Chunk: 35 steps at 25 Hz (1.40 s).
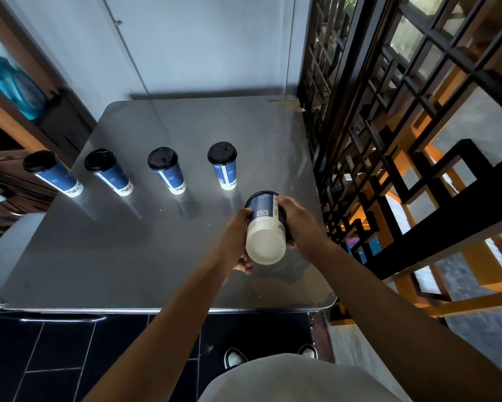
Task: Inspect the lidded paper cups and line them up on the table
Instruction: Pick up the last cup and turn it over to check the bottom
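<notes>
We hold a fifth cup [264, 227] in both hands above the table [127, 256], at about 4 o'clock from its centre and just toward us from the row's right end. The cup is tipped so that its pale base faces us and its lidded end points away; whether that end touches the table we cannot tell. Our left hand [239, 242] curls round the cup's left side and under its base, and our right hand [297, 220] wraps the right side, fingertips on the blue wall. Four lidded paper cups stand upright in a row across the table from 9 to 1 o'clock, well apart from each other: the first cup [53, 174] at the left edge, the second cup [109, 172], the third cup [167, 171] and the fourth cup [223, 166]. Each is blue with a white band at the foot and a black lid. A dark lattice screen [389, 126] rises at 3 o'clock beside the table.
</notes>
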Tool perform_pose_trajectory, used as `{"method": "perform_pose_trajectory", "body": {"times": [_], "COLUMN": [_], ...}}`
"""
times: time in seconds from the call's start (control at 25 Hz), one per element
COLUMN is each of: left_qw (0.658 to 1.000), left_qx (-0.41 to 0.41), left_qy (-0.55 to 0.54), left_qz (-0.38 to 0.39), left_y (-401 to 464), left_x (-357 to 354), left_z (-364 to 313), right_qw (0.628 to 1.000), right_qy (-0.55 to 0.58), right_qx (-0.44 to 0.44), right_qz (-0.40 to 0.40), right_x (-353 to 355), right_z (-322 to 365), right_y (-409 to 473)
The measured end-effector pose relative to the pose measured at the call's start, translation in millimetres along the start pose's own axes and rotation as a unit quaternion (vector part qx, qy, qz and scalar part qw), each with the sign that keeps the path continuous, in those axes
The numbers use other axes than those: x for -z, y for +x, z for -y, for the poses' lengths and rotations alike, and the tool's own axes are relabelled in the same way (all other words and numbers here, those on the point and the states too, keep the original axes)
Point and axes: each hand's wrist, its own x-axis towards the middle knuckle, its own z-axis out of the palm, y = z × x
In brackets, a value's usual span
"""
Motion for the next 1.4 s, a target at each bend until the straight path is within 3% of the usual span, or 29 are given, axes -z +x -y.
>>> {"method": "perform_pose_trajectory", "body": {"times": [0.2,0.32,0.48,0.84,1.0,1.2,1.4], "left_qw": [0.999,0.999,0.994,0.99,0.993,0.993,0.988], "left_qx": [0.025,-0.004,0.022,0.02,-0.045,-0.114,-0.144], "left_qy": [0.021,-0.01,-0.109,-0.137,-0.108,-0.017,0.045], "left_qz": [0.018,0.033,0.024,0.033,0.007,-0.022,-0.016], "left_y": [-1.5,-2.2,-3.3,-1.6,4.4,8.5,19.8], "left_x": [1.9,0.1,-0.7,-3.5,3.2,13.2,28.1], "left_z": [-7.6,-6.0,-4.5,-4.6,1.9,13.8,19.0], "right_qw": [1.0,1.0,1.0,1.0,0.995,0.983,0.975], "right_qy": [-0.03,-0.026,-0.008,0.012,0.069,-0.073,-0.165], "right_qx": [-0.004,0.011,-0.009,0.0,-0.038,-0.017,0.039], "right_qz": [-0.002,0.0,0.006,0.006,0.055,0.165,0.144], "right_x": [1.5,1.6,4.4,2.0,7.0,21.5,20.4], "right_z": [5.1,6.1,5.3,7.6,3.7,-12.1,-16.8], "right_y": [-0.6,0.4,-2.8,-4.7,-5.5,-3.5,5.0]}}
